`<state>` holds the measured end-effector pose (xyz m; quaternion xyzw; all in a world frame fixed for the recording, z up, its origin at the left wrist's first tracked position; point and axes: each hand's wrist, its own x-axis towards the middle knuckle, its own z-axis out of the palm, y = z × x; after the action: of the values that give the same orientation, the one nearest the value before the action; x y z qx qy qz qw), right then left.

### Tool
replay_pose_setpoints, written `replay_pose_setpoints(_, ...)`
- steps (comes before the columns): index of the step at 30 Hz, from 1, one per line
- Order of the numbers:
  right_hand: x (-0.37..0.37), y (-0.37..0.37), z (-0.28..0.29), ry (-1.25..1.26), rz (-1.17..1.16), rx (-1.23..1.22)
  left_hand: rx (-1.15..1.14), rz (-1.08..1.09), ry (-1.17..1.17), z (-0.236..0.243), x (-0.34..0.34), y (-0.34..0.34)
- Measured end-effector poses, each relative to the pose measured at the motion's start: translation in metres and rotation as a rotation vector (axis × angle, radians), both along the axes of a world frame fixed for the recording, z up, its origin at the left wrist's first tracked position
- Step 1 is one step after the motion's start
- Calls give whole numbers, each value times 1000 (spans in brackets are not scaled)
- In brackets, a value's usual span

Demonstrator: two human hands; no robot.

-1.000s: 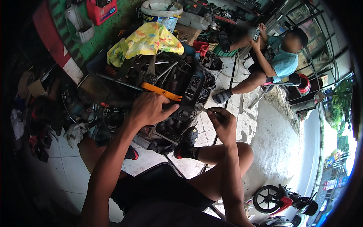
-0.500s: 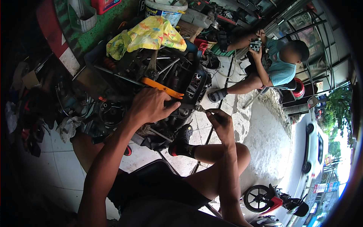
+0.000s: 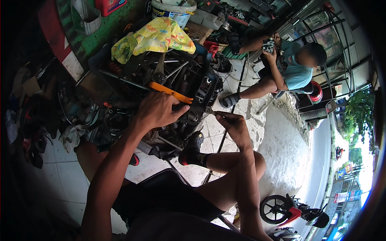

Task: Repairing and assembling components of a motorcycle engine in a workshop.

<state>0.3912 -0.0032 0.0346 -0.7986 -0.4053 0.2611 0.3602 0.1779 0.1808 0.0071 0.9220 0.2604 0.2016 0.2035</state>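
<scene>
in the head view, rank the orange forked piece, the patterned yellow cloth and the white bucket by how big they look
1. patterned yellow cloth
2. white bucket, partly cut off by the top edge
3. orange forked piece

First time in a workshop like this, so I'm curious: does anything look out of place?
Perhaps the yellow patterned cloth: it lies rumpled over a heap of metal parts, beyond the left hand. Its bright print looks odd among them, though it may be a rag.

left hand (image 3: 157, 109) with palm hidden, red container (image 3: 109, 5) cropped above
</scene>
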Motion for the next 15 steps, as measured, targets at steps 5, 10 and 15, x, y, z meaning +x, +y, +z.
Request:
replay_pose_setpoints(5,-2,-3,-5,48,4,13,-11,-15,14,-3,1,1)
replay_pose_setpoints(10,-8,-9,-3,38,-24,-12,7,-48,-7,-1,0,1)
replay_pose_setpoints(15,-19,-18,-23,103,-136,27,-74,-81,109,7,-1,-1)
